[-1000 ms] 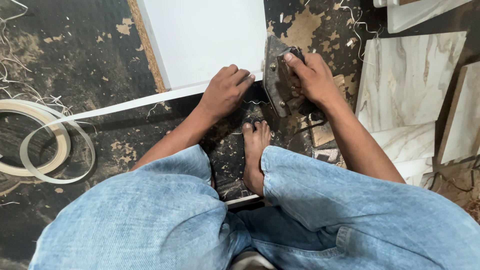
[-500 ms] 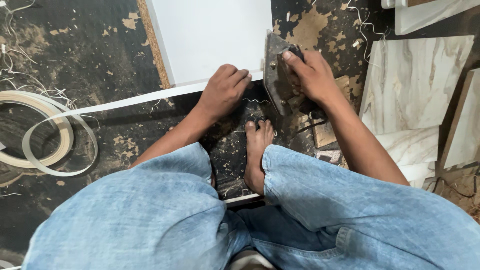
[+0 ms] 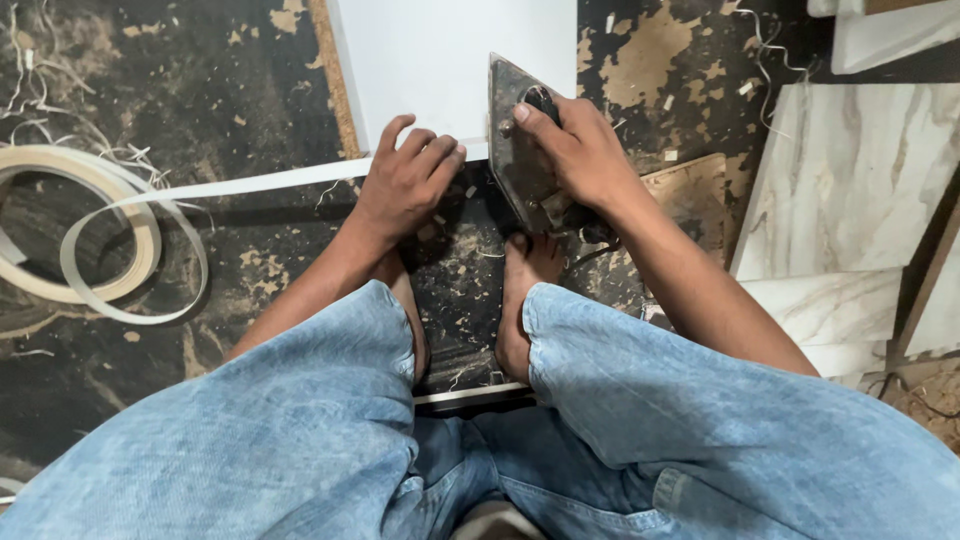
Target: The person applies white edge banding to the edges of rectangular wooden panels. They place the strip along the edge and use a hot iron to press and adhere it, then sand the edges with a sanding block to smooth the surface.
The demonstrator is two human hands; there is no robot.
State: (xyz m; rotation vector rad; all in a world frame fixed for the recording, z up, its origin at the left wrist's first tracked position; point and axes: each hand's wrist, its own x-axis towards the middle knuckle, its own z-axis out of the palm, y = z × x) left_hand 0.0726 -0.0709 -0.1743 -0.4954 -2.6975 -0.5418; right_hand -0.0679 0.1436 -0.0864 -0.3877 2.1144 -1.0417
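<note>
Right hand is gripping the iron at top centre, fingers closed; left hand is pressing white strip onto the board edge, fingers flat. Risk: burnt fingertips, strip slipping.

Items I log under the hands:

1. White board: flat, smooth, near edge facing me, raw brown core showing along its left side.
2. White edge tape: thin strip running along the board's near edge, trailing left into loose coils on the floor.
3. Iron: dark, worn metal soleplate, tilted on edge at the board's near right corner, black handle.
</note>
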